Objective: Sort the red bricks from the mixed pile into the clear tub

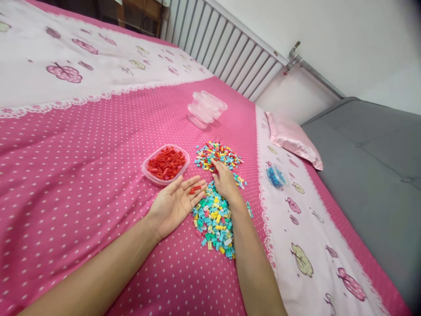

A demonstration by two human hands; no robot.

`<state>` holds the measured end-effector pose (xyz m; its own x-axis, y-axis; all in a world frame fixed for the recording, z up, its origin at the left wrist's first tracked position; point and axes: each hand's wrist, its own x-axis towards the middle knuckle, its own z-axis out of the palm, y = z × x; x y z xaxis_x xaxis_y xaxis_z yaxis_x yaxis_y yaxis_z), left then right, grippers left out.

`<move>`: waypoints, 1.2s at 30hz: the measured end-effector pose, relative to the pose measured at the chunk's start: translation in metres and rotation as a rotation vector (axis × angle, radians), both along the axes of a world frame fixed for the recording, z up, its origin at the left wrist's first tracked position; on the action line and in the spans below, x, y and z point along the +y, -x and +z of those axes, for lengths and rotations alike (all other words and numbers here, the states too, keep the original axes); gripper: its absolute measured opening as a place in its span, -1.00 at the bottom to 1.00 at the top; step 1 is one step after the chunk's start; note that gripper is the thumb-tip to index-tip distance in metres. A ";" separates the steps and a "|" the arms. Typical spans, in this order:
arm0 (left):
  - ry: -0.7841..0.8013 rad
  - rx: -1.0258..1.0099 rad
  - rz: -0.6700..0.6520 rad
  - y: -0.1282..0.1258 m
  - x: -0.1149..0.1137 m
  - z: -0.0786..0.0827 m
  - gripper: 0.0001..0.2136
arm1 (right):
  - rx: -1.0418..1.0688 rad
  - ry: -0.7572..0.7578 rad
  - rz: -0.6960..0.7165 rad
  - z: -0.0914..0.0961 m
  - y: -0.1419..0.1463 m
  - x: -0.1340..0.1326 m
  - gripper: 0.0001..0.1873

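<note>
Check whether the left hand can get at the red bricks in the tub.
Likely yes: the left hand lies beside the lidless tub, and nothing covers the red bricks inside. A few red pieces rest on it, though.

- A pink pillow (294, 138) lies beside a grey padded panel (368, 162).
- A slatted railing (226, 48) lines the far edge of the bed (98, 131).
- A metal bar (322, 79) crosses before the pale wall (355, 48).

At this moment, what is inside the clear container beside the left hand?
Many small red bricks fill the clear container. Only the upper ones show well; whatever lies deeper is covered by them.
</note>
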<state>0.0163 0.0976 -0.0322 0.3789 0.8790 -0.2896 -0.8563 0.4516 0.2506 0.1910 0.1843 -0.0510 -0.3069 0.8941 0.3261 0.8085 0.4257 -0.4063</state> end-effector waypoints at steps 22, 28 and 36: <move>0.020 0.019 -0.015 0.001 0.000 0.004 -0.54 | 0.060 -0.005 -0.116 0.008 0.002 -0.001 -0.42; -0.002 0.013 -0.018 0.001 0.000 0.000 -0.55 | 0.061 0.022 -0.131 0.004 0.002 0.000 -0.45; 0.009 0.039 -0.010 0.000 0.000 0.003 -0.54 | 0.074 0.001 -0.108 0.004 0.001 0.000 -0.48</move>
<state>0.0160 0.0977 -0.0292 0.3758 0.8726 -0.3120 -0.8416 0.4622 0.2792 0.1903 0.1839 -0.0466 -0.1843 0.9211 0.3430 0.8173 0.3374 -0.4670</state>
